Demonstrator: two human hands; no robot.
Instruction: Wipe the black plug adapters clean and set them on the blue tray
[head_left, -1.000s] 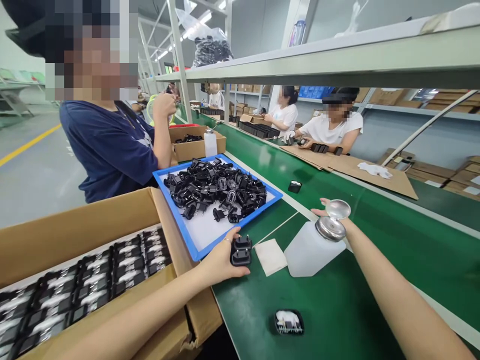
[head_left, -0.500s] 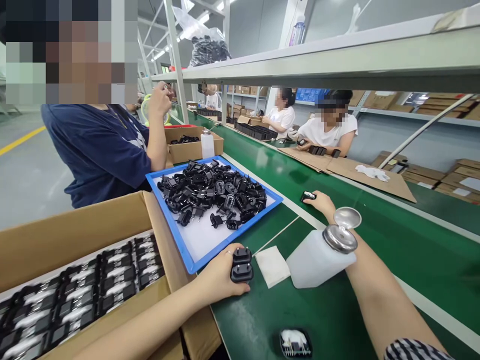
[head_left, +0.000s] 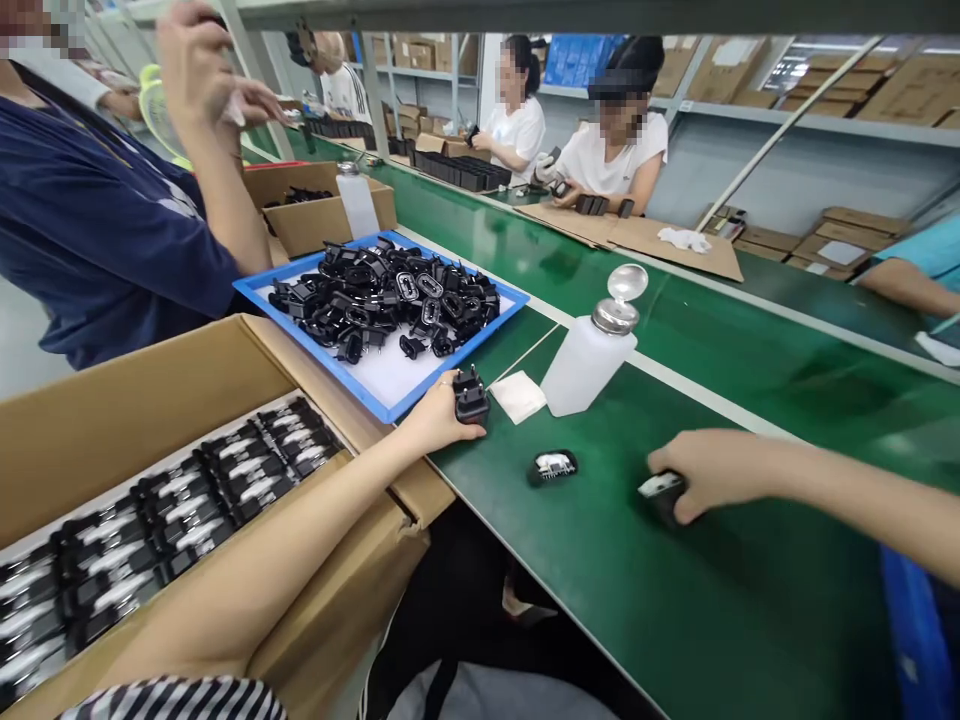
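My left hand (head_left: 431,420) is closed around two black plug heads (head_left: 471,402), their pins pointing up, by the near corner of the blue tray. My right hand (head_left: 705,468) grips a black charger housing (head_left: 663,494) with white material inside, low over the green worktop on the right. Between the hands lies a similar open charger housing (head_left: 553,467), its white filling and row of pins showing. Behind it stands a white dispenser bottle (head_left: 586,365) with its metal lid flipped up. A folded white wipe (head_left: 520,397) lies beside the bottle.
A blue-rimmed tray (head_left: 352,398) holds a heap of black plug heads. On the left, a cardboard box (head_left: 135,365) contains rows of filled housings. A co-worker's arm (head_left: 225,200) is behind the tray. Other people sit across the green belt (head_left: 720,350). Something blue (head_left: 911,620) stands at lower right.
My right hand has come back from beyond the bottle to the near right, bringing the charger housing. My left hand still holds the plug heads. The view has tilted down and turned right.
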